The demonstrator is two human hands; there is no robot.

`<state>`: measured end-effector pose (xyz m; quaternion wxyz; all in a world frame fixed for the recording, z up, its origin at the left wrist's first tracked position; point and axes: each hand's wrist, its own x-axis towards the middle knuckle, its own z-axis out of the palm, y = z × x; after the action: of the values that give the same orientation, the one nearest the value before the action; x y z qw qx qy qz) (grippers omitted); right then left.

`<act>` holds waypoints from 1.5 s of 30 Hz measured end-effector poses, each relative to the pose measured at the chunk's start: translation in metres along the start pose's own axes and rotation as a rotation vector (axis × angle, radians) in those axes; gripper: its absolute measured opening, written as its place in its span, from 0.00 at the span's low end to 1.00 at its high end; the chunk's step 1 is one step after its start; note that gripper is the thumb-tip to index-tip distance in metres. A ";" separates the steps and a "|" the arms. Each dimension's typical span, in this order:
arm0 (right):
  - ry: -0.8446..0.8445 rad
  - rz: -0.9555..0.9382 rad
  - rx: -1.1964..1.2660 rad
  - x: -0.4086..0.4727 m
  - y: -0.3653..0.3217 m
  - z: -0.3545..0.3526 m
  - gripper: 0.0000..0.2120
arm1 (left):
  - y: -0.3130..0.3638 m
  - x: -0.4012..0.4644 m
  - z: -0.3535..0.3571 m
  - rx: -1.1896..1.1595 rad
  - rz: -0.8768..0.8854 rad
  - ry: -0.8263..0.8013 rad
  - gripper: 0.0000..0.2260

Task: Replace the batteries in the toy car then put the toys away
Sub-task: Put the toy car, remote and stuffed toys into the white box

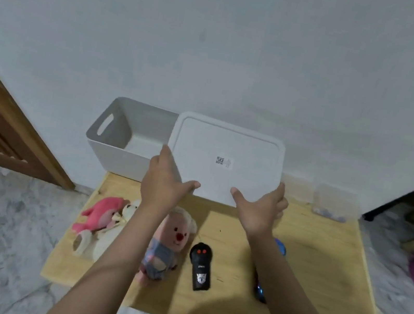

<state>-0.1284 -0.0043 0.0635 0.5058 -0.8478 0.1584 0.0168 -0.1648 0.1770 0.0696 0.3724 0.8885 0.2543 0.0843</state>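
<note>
— Lid (224,159) looked light, stiff and smooth, likely slippery; where was it held?

— At its near corners: left hand (163,182) and right hand (260,207), each grip clamped on an edge, lid half over the white bin (119,153) on the bench (307,256).

— Writing?

— A QR sticker; print unreadable. Toy car (261,293) mostly hidden behind the right forearm.

Toy car (279,247) mostly hidden behind right forearm; bin's (110,138) right half covered by lid (224,159); label print (223,161) too small to read; clear box (335,203) contents blurred
</note>
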 end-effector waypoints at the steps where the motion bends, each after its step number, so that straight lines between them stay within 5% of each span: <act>1: 0.012 -0.007 -0.017 -0.001 0.013 -0.017 0.53 | 0.010 -0.014 0.013 0.014 0.021 -0.022 0.46; 12: 0.144 0.066 -0.245 -0.019 0.190 -0.222 0.53 | 0.090 -0.192 0.175 0.100 0.219 -0.314 0.39; 20: 0.056 0.211 -0.391 -0.023 0.292 -0.299 0.52 | 0.102 -0.286 0.260 0.239 0.122 -0.485 0.39; 27: -0.097 0.271 -0.405 -0.021 0.325 -0.298 0.49 | 0.082 -0.307 0.286 0.331 0.192 -0.489 0.36; 35: -0.038 0.232 -0.567 -0.020 0.332 -0.279 0.45 | 0.074 -0.303 0.289 0.405 0.247 -0.505 0.34; 39: 0.009 0.151 -0.543 -0.028 0.313 -0.257 0.40 | 0.075 -0.298 0.271 0.244 0.261 -0.567 0.33; 45: 0.034 -0.086 -0.330 -0.044 0.241 -0.175 0.29 | 0.051 -0.252 0.200 -0.064 0.356 -0.371 0.25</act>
<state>-0.2625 -0.2500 -0.0483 0.3573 -0.9255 0.1257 0.0065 -0.2933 -0.1069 -0.0261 0.4198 0.9074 0.0186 -0.0081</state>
